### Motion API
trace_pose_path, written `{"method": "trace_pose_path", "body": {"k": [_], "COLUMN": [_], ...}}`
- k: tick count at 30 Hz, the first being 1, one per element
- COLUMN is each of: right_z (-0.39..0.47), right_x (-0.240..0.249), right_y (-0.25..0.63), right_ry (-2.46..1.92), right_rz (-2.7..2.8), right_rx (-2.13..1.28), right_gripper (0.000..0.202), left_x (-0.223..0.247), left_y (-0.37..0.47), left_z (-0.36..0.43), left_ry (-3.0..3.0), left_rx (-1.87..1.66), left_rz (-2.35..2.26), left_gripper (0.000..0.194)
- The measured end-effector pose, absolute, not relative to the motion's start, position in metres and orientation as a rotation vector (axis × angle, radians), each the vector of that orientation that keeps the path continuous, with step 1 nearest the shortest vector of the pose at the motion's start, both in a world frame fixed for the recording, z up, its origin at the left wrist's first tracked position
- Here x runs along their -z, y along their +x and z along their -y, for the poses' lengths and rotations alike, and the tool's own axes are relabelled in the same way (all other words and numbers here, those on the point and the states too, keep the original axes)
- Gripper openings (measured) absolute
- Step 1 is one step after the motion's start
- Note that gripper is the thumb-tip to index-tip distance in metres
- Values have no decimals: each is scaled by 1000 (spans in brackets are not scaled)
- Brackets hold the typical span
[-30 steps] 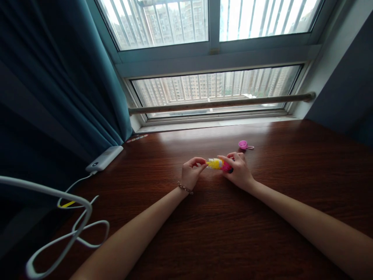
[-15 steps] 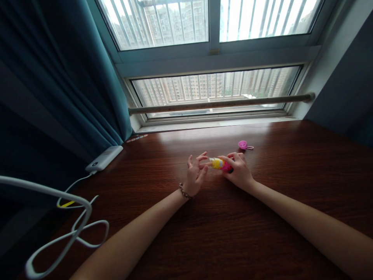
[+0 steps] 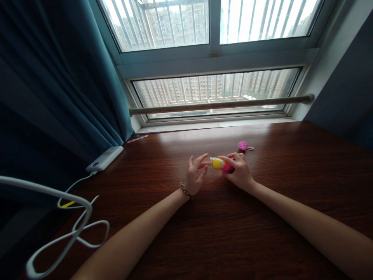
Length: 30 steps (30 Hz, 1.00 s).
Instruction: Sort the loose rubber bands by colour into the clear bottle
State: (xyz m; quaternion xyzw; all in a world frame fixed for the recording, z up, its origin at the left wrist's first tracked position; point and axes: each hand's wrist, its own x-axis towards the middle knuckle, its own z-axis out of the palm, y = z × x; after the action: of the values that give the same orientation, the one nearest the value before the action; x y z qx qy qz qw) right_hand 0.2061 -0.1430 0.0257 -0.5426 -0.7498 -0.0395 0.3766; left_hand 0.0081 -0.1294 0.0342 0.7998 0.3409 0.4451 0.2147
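Note:
A small clear bottle with yellow and pink contents lies sideways in my right hand, whose fingers and thumb wrap its pink end. The bottle's clear open end points left. My left hand, with a beaded bracelet at the wrist, has its fingers spread, and one fingertip is at or just inside the bottle's mouth; the exact contact is too small to tell. Behind my right hand, a pink cap with a small loop rests on the brown table.
A white power bank lies at the table's left edge by the blue curtain, with a cable plugged in. A thick white cable loops at lower left. Beyond the table, a metal rail crosses the window.
My left hand's upper fingers have shifted slightly beside the bottle's mouth. My right hand keeps its hold, and the cap has not moved.

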Motion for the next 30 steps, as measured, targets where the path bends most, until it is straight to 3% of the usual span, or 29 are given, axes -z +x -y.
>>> {"method": "trace_pose_path", "body": {"k": [9, 15, 19, 22, 30], "right_z": [141, 143, 151, 150, 90], "right_x": [-25, -24, -23, -26, -17], "right_y": [207, 206, 200, 201, 270], "right_ry": [-1363, -1128, -924, -890, -1427], "right_rz": [1877, 1900, 2000, 2047, 1833], "right_rx": [78, 81, -41, -109, 268], "right_gripper": [46, 50, 51, 56, 53], "left_x": [-33, -31, -34, -35, -29], "left_y": [7, 10, 12, 11, 9], "left_z": [131, 123, 126, 132, 125], "left_ry": [2301, 2265, 2270, 2195, 2220], "left_rx": [-1454, -1408, -1241, -1307, -1607], "left_rz": [-998, -810, -622, -646, -1093], "left_gripper": [32, 57, 46, 41, 35]}}
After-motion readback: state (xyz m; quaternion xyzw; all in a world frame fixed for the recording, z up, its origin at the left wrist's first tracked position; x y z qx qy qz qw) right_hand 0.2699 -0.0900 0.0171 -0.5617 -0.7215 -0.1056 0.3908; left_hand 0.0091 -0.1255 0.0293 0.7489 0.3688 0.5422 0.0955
